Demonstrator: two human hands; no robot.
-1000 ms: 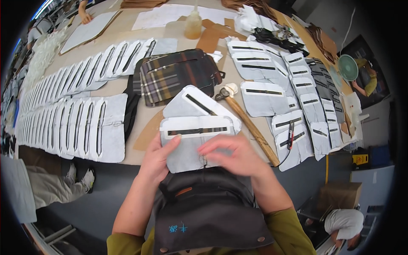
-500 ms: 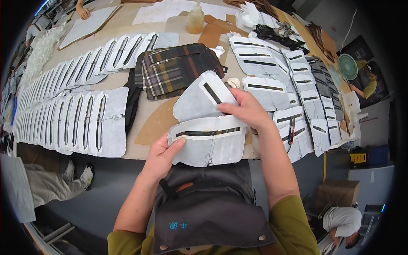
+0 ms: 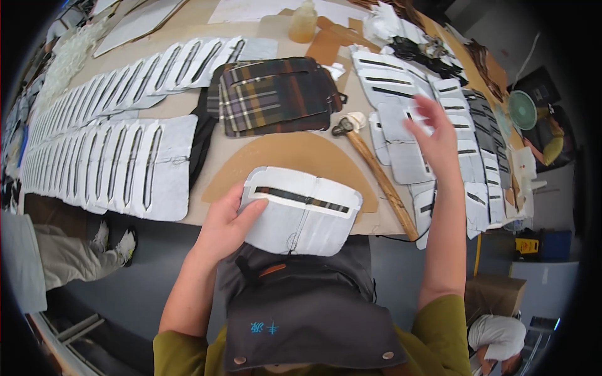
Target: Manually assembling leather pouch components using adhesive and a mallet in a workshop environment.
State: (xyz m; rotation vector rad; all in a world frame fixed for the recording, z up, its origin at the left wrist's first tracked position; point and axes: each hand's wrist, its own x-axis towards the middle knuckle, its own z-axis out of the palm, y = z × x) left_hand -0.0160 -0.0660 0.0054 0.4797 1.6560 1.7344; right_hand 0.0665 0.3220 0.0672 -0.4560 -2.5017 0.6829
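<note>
Centrally, the left hand (image 3: 227, 220) has its fingers clasping the slotted grey-white panel (image 3: 326, 230) at its left edge, long axis sloping down rightward; the right hand (image 3: 441, 141), farther off, upper right, has fingers loosely parted.

held panel (image 3: 303, 219) before board (image 3: 282, 150) | hammer (image 3: 381, 174) right of board | fabric stack (image 3: 276, 94) behind board | bottle (image 3: 303, 24) behind stack

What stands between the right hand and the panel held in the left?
A hammer and the edge of a tan sheet lie on the table between right hand and held panel; both low, probably no obstacle.
</note>
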